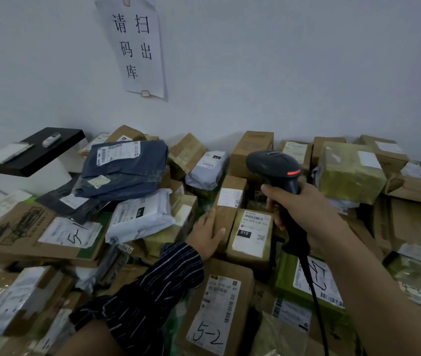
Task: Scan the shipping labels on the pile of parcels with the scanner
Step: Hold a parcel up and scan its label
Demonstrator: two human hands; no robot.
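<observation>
White wall (281,60) rises behind everything, with a paper sign (137,47) of large handwritten characters taped to it. Below it, parcels (350,170) lie heaped from edge to edge: brown cartons, grey and white mailer bags and tape-wrapped boxes, most with a printed label facing up and some marked by hand, "5-2" among them. What they rest on is hidden. A black shelf (34,150) juts out at the left and carries two small pale items.

The right hand (304,209) grips the scanner (273,165) with its fingers clamped round the handle. The head is raised above the middle of the pile and faces away from the camera, and a red mark shows on its neck. Its cable (312,286) drops toward the bottom edge. The left hand (208,233), in a striped sleeve (152,291), lies flat on a plain carton (226,214), fingers straight and apart. Its thumb reaches toward the box (251,237) just beside it, whose label (251,231) shows a barcode and "010".

This looks like the aiming step, with one parcel steadied and the scanner being lined up. Whether a beam is on any label cannot be told. The next move probably calls for tipping the head down so its window faces the "010" barcode squarely, then pressing the trigger. Many parcels appear to await scanning.
</observation>
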